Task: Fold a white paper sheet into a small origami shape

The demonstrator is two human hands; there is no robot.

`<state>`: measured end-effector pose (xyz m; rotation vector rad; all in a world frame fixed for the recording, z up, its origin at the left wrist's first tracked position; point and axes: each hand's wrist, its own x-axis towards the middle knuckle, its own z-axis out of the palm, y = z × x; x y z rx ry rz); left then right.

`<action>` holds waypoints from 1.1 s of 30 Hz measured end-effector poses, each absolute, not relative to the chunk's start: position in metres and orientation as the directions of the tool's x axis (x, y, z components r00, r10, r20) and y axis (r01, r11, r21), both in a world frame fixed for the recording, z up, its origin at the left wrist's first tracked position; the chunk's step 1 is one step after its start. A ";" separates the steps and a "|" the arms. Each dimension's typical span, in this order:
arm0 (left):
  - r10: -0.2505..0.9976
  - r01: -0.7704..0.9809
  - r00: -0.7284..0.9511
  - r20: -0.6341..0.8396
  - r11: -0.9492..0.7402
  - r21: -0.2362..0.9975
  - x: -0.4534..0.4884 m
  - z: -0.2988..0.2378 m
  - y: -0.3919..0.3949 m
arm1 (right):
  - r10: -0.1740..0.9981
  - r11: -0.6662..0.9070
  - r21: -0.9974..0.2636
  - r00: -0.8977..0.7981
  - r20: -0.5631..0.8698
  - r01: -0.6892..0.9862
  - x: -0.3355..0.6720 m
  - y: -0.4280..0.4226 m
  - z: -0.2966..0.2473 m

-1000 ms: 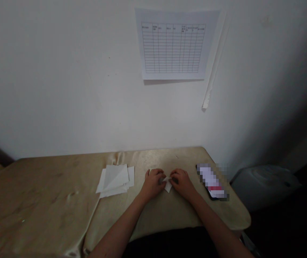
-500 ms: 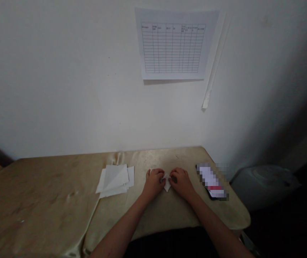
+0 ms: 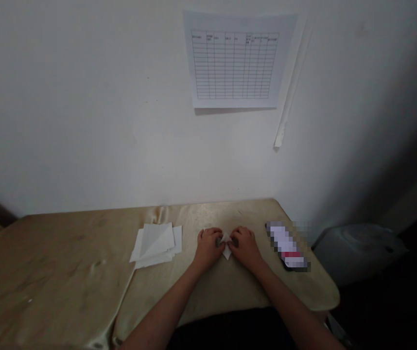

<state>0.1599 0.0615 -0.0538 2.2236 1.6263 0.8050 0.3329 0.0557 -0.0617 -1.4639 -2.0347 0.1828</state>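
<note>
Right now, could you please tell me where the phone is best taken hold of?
Probably across its long edges, from above: the phone lies flat and slim on the table, with both sides free. The right hand, pinching the paper, is nearest.

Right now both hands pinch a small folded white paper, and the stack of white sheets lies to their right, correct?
No. In the head view the stack of white sheets lies to their left; the left hand and right hand do pinch the small folded white paper.
</note>
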 end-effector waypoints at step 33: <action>0.942 0.809 0.231 0.244 -0.325 0.490 0.161 -0.045 0.058 | 0.912 0.361 -0.500 -0.186 0.366 0.787 0.335 0.058 -0.064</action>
